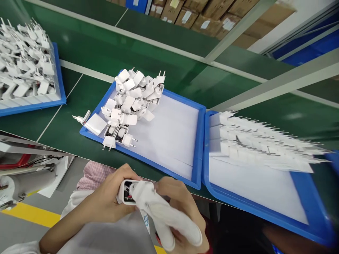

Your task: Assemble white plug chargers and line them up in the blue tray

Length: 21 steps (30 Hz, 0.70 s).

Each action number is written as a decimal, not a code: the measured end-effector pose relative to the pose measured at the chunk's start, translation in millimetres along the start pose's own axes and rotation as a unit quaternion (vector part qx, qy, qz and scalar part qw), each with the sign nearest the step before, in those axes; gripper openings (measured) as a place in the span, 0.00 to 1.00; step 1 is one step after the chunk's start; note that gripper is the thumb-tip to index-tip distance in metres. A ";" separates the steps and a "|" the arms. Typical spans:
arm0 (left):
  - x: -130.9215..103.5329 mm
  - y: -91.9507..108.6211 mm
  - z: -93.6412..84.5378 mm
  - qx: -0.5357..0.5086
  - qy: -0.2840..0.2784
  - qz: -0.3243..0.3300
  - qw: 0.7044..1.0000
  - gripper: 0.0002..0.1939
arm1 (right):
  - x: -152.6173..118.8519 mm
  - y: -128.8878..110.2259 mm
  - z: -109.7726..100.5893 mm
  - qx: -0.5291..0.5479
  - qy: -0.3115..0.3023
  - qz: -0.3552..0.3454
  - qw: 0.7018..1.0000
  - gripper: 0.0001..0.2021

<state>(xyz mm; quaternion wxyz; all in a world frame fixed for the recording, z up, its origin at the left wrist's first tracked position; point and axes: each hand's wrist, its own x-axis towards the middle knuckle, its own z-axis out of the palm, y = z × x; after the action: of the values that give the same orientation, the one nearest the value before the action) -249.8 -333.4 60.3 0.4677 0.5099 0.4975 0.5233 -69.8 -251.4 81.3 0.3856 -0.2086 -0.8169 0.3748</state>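
Note:
My left hand [112, 197] is closed around a white charger housing [122, 192], held low in front of the bench. Its near end is uncovered, and dark parts and a red wire show inside. My right hand [182, 208] is curled at the housing's right side, with white finger cots [164, 211] on some fingers. The covered fingertips reach the opening; whatever they pinch there is hidden. Beyond, a blue tray [165, 169] lined with white holds a pile of white plug chargers [128, 104], several with their plug ends hanging off.
To the right, a second blue tray [254, 204] bears rows of white chargers [262, 141] with pins pointing away. A blue-edged container [59, 76] of loose chargers stands at the far left. Cardboard boxes [185, 16] sit behind the frame post [275, 79]. A machine [23, 183] stands lower left.

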 end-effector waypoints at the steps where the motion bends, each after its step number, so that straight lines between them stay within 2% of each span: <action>1: 0.3 1.5 0.0 -0.009 -0.016 -0.017 1.000 0.17 | 3.0 1.9 2.5 0.012 -0.004 -0.004 1.000 0.15; 3: 1.6 3.5 0.5 -0.007 -0.039 -0.043 0.998 0.14 | 4.5 1.2 7.0 0.036 -0.004 0.009 0.999 0.15; 6: 3.3 3.4 0.3 0.015 -0.055 -0.071 0.996 0.15 | -1.7 -2.4 11.2 0.054 0.015 0.066 0.996 0.13; 8: 3.9 2.6 -1.3 0.024 -0.063 -0.078 0.995 0.14 | -6.6 -2.2 11.6 0.056 0.025 0.097 0.993 0.16; 10: 4.3 2.7 -4.2 0.021 -0.077 -0.077 0.994 0.12 | -9.1 -0.7 9.8 0.063 0.020 0.087 0.994 0.19; 13: 4.9 4.8 -9.5 0.019 -0.119 -0.064 0.991 0.12 | -9.2 -0.1 2.5 0.054 -0.012 0.056 0.997 0.24; 16: 5.8 7.2 -13.8 0.043 -0.152 -0.053 0.986 0.12 | -10.5 -1.0 -8.6 0.034 -0.072 0.064 0.995 0.30; 21: 6.2 8.6 -16.2 0.100 -0.175 -0.056 0.978 0.11 | -15.5 -0.3 -19.9 0.040 -0.163 0.087 0.982 0.26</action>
<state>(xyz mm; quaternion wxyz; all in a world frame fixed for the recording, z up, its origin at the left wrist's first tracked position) -266.0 -328.6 69.5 0.5227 0.6092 0.4856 0.3463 -44.7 -252.4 82.6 0.2209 -0.1989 -0.8321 0.4682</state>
